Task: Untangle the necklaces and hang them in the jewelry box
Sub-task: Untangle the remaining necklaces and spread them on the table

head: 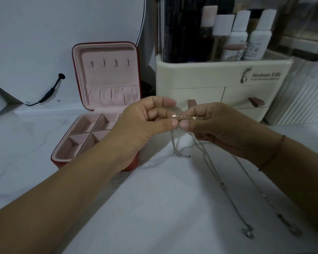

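Left hand (pixel 147 121), right hand (pixel 215 125), thumbs apparently pinching, fingertips meeting

The necklaces (pixel 187 117) are thin metal chains, shiny silver with a gold-toned glint at the knot. The jewelry box (pixel 108 74) has a red leather-like shell and a matt pink velvety lining. The tabletop (pixel 26 143) looks smooth, white and marble-veined. The cream organizer (pixel 200 77) is glossy plastic.

Necklace knot (pixel 186 118) indistinct (too sm., blurry)
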`<state>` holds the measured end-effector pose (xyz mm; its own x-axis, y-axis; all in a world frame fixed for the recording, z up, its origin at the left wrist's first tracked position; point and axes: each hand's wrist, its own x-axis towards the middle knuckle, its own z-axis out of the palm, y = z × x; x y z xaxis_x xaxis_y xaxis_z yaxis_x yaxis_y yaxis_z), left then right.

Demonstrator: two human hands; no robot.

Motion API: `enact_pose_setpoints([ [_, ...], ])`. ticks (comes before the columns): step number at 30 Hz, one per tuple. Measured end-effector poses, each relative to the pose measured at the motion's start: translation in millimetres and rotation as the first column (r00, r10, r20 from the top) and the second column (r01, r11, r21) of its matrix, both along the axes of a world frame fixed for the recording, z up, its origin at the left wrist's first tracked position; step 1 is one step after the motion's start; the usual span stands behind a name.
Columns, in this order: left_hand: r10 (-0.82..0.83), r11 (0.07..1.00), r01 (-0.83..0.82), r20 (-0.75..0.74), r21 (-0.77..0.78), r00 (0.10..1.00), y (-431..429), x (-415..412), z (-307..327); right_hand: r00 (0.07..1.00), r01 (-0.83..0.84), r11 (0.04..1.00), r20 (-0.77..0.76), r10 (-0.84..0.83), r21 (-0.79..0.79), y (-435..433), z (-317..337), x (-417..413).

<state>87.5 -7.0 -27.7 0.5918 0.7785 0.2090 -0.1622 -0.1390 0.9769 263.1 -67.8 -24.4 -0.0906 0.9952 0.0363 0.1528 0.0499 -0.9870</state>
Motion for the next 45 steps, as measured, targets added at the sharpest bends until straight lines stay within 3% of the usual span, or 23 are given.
enact_pose_setpoints([
  [10, 0.076, 0.997, -0.079, -0.108, -0.022, 0.991, 1.9, -1.2, 1.1, 0.995, 0.100, 0.986, -0.022, -0.098, 0.132, 0.9, -1.3, -7.3],
  [21, 0.020, 1.000, -0.021, -0.145, -0.005, 0.989, 1.1, -0.3, -1.2, 0.981, 0.089, 0.992, 0.167, -0.103, 0.093, -0.1, 1.4, -12.6],
  [29, 0.058, 0.997, -0.061, -0.085, -0.037, 0.995, 1.1, -0.9, 0.2, 0.991, 0.116, 0.988, -0.080, -0.108, 0.103, 2.0, -1.1, -11.0],
  [36, 0.076, 0.997, -0.075, -0.040, 0.025, 0.996, -2.4, 0.7, 0.2, 0.982, 0.132, 0.986, -0.151, -0.115, 0.104, 1.0, 1.4, -14.7],
  [45, 0.043, 0.999, -0.042, -0.045, 0.012, 0.998, -3.3, 2.4, -3.5, 0.987, 0.155, 0.985, 0.019, -0.157, 0.078, 3.6, -3.4, -13.4],
])
